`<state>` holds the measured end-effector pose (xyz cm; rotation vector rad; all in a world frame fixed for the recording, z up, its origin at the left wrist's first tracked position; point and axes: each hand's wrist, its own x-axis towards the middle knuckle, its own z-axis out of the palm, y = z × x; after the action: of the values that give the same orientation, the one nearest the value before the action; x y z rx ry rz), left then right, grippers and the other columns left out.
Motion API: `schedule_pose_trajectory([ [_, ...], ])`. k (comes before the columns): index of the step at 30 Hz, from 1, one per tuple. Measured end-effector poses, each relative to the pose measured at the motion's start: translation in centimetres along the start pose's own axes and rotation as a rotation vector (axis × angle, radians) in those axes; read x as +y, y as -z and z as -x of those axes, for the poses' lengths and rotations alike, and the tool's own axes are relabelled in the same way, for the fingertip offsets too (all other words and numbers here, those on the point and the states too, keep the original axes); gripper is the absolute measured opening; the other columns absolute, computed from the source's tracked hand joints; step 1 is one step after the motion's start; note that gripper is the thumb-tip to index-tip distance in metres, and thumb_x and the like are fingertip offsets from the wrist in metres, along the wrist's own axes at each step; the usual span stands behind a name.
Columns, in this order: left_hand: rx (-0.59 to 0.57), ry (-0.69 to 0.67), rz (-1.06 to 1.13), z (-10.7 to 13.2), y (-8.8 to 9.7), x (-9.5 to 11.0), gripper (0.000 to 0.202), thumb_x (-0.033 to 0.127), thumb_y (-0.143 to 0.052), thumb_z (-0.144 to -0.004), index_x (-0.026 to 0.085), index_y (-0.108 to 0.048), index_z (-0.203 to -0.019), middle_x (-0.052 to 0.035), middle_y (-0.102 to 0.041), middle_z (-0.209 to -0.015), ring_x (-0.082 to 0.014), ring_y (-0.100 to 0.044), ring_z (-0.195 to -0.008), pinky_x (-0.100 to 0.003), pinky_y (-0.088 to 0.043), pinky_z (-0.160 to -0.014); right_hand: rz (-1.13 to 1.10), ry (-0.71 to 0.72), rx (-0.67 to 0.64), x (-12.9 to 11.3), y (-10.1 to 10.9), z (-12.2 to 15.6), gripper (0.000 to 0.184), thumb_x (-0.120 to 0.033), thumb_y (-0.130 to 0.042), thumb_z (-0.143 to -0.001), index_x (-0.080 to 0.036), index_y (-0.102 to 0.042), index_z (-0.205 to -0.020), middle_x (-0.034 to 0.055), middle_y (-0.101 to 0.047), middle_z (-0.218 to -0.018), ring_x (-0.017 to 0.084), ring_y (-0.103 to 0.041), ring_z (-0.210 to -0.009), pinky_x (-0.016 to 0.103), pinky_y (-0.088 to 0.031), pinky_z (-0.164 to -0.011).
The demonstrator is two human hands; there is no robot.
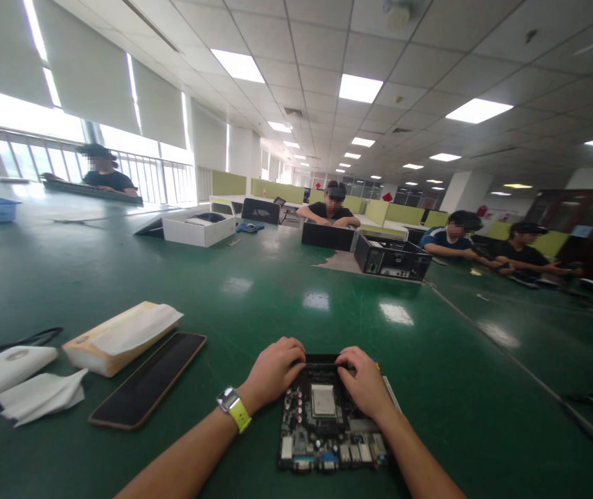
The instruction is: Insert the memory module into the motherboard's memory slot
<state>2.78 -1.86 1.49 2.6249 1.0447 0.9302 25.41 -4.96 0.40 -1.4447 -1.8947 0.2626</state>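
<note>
A motherboard (pixel 307 433) lies flat on the green table, its row of ports towards me. A square silver processor (pixel 323 400) sits in its socket near the middle. Along the board's far edge stands a long, thin black strip (pixel 321 359), possibly a memory stick; its kind is not clear. My left hand (pixel 278 371) has its fingers bent and closed at the strip's left end. At the opposite end, the thumb and fingers of my right hand (pixel 363 380) are closed on it too. My fingertips are partly hidden, and the right hand covers part of the board.
To the left lie a dark phone (pixel 148 381), a pack of tissues (pixel 120 336), a crumpled tissue (pixel 44 395) and a white device (pixel 5 378). Farther off stand a white box (pixel 197 232) and a black computer case (pixel 393 258). Several people sit around the table.
</note>
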Motion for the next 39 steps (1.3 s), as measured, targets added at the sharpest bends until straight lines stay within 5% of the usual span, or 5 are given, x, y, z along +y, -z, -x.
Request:
schedule_pose_trajectory([
  [39,0.001,0.01,-0.13,0.2,0.1,-0.2,0.012,0.017,-0.054,-0.086,0.02,-0.066,-0.085,-0.003,-0.064,-0.091,-0.0184,-0.057,-0.087,-0.029,-0.047,-0.078,-0.094,-0.024,0.076,0.8,-0.1,0.1,0.019,-0.022,-0.049,-0.08,-0.018,-0.067,-0.086,0.0071,-0.067,-0.094,0.02,-0.061,-0.091,0.031,-0.046,-0.086],
])
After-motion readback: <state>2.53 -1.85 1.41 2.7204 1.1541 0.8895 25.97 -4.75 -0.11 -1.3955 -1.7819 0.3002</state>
